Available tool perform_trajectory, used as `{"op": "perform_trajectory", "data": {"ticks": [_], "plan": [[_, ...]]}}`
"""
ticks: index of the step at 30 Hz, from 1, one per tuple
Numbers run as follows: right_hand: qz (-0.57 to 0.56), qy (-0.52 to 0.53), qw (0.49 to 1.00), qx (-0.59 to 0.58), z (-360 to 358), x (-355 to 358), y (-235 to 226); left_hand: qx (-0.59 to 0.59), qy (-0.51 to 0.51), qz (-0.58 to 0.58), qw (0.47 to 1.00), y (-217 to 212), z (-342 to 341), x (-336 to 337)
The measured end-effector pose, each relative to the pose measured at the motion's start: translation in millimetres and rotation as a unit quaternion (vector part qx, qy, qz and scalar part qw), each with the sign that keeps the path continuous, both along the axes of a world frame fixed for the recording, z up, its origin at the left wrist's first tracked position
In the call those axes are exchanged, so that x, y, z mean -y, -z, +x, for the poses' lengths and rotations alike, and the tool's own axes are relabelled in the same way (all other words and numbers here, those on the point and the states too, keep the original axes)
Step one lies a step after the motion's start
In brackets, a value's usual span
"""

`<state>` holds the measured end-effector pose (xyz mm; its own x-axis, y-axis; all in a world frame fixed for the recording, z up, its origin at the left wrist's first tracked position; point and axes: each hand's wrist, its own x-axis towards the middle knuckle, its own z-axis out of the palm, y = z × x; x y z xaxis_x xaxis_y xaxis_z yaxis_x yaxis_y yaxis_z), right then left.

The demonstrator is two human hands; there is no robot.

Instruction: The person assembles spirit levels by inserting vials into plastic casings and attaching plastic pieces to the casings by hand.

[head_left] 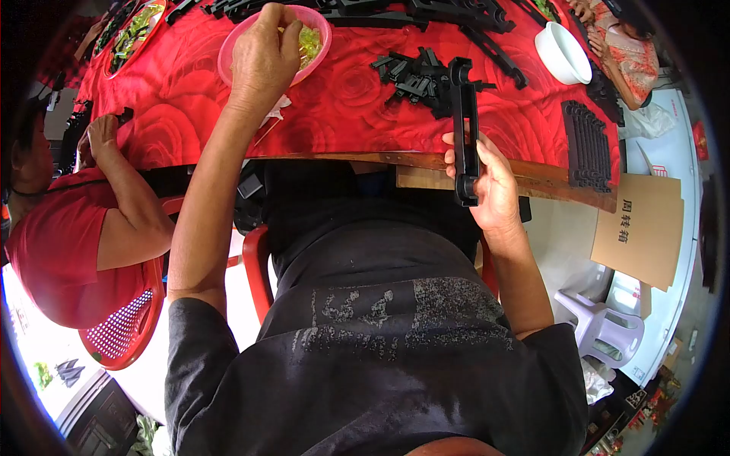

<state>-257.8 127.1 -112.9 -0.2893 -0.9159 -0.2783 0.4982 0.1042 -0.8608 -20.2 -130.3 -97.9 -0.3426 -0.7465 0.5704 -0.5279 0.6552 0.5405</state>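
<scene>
right hand (494, 186) clamped on frame (459, 137); left hand (263, 61) over bowl (326, 47), grip: cannot tell; risk: wrist knocking bowl could spill yellow bits (309, 45)

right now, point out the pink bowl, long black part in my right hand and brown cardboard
Pink bowl (326, 43), head view, right rim.
Long black part (459, 128), head view, left rail, mid-length.
Brown cardboard (649, 232), head view, flat face.

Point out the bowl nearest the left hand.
The pink bowl with yellowish pieces: the left hand is over it, while the white bowl and red-rimmed container lie farther off.
</scene>
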Motion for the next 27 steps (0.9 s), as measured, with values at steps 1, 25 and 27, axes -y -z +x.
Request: {"op": "perform_trajectory", "data": {"ticks": [1,25,27], "plan": [[-0.005,-0.010,1.000,0.004,0.4,0.9,0.2,0.000,-0.002,0.001,1.000,-2.2,-1.0,-5.7],[0.014,-0.060,0.994,0.090,35.6,-1.4,16.0,-0.181,0.167,0.320,0.915,14.4,-62.7,-146.5],[0.011,-0.058,0.993,0.098,36.6,-1.3,19.2,-0.110,0.106,0.125,0.980,16.2,-63.8,-148.5]]}}
